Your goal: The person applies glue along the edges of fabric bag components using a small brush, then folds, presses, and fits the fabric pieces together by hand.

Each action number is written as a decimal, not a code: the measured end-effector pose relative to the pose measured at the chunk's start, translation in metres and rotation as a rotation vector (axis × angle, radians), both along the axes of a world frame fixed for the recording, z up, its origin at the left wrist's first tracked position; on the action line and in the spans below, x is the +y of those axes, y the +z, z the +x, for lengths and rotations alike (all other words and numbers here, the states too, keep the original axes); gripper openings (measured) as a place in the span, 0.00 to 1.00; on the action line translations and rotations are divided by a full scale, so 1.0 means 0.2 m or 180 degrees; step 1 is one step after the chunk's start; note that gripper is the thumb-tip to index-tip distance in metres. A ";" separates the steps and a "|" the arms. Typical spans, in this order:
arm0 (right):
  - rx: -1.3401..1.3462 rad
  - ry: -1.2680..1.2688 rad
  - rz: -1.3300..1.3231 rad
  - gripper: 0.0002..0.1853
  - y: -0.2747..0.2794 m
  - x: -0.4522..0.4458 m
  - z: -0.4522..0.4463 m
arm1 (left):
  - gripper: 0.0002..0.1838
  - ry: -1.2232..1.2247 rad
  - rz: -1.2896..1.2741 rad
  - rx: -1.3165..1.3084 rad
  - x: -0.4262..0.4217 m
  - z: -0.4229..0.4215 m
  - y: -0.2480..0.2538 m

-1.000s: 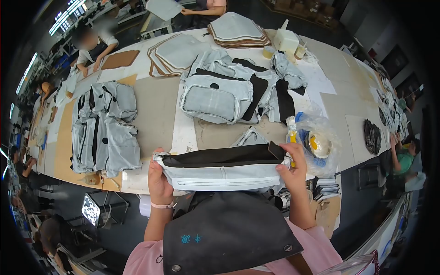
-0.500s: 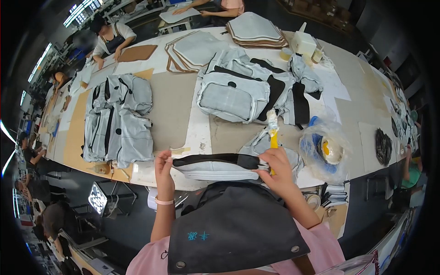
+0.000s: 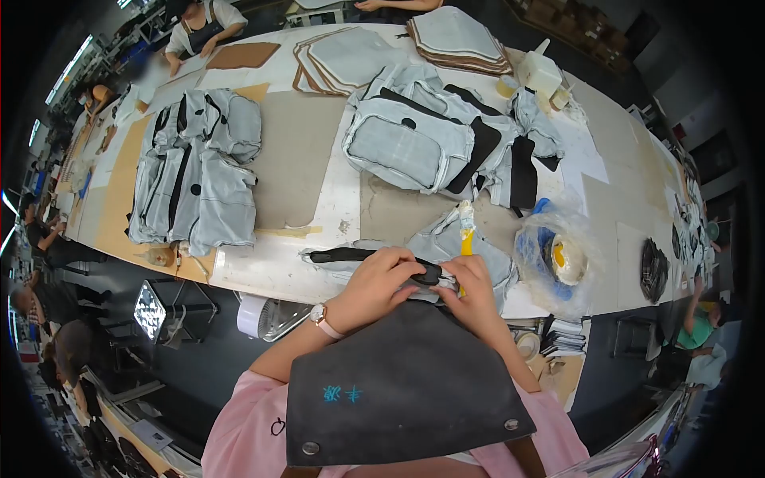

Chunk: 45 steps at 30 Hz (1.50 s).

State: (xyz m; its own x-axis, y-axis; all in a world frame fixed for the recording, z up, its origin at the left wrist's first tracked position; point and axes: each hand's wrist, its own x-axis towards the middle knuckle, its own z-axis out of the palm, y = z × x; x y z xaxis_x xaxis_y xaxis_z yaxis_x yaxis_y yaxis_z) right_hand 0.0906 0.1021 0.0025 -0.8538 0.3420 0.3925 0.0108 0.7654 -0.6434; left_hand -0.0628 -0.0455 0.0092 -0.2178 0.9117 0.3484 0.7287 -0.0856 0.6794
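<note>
A long grey fabric piece with a black strip point(image 3: 344, 255) lies along the table's near edge. My left hand point(image 3: 381, 280) is closed on its black strip, right of the middle, with the thumb and fingers pinched. Close beside it, my right hand point(image 3: 468, 291) grips the right end of the same piece. Just behind the right hand, a yellow-handled brush point(image 3: 467, 239) with a whitish head rests on a loose grey fabric piece point(image 3: 494, 259). Parts of the held piece are hidden under my fingers.
Grey bag pieces lie at the left point(image 3: 211, 187) and back centre point(image 3: 398, 147). Stacked panels point(image 3: 458, 38) and a white container point(image 3: 539, 72) are at the back. A plastic-wrapped bowl point(image 3: 568, 259) sits right of the brush. A co-worker point(image 3: 203, 30) leans over the back left.
My left hand has moved right, from the fabric's left end to beside my right hand. The fabric piece has been lowered onto the table's near edge, and its left end is free.
</note>
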 end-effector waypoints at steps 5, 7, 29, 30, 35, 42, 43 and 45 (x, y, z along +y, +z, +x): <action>-0.0010 0.0014 -0.0040 0.21 -0.01 0.02 0.02 | 0.19 -0.0217 -0.0231 -0.0682 0.05 0.03 -0.13; -0.0044 0.0011 -0.0156 0.22 -0.02 0.02 0.03 | 0.19 -0.0251 -0.0394 -0.0847 0.07 0.02 -0.13; 0.0283 -0.0505 -0.0275 0.07 -0.01 0.00 0.05 | 0.14 -0.0054 -0.0888 -0.2622 0.17 0.14 -0.19; 0.0367 -0.0562 -0.0223 0.08 -0.02 0.00 0.05 | 0.14 -0.0060 -0.0882 -0.2879 0.18 0.13 -0.20; 0.0478 -0.0599 0.0127 0.11 -0.03 -0.02 0.06 | 0.12 -0.0074 -0.1052 -0.4093 0.17 0.11 -0.17; 0.0434 -0.0407 0.0730 0.12 0.00 -0.01 0.04 | 0.13 -0.0260 -0.0973 -0.4078 0.15 0.11 -0.18; 0.0373 -0.0323 0.0829 0.12 0.04 0.01 0.04 | 0.13 -0.0280 -0.1003 -0.3939 0.16 0.11 -0.17; 0.0205 -0.0179 0.1031 0.12 0.10 0.02 0.05 | 0.12 -0.0191 -0.0882 -0.3375 0.16 0.12 -0.18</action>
State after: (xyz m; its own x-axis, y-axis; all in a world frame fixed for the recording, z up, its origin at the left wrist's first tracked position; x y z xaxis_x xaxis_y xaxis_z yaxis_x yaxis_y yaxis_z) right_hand 0.1014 0.1058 0.0229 -0.8070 0.2365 0.5412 0.0261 0.9297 -0.3674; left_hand -0.0387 -0.0140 -0.0266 -0.2384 0.9486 -0.2080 -0.2371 0.1508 0.9597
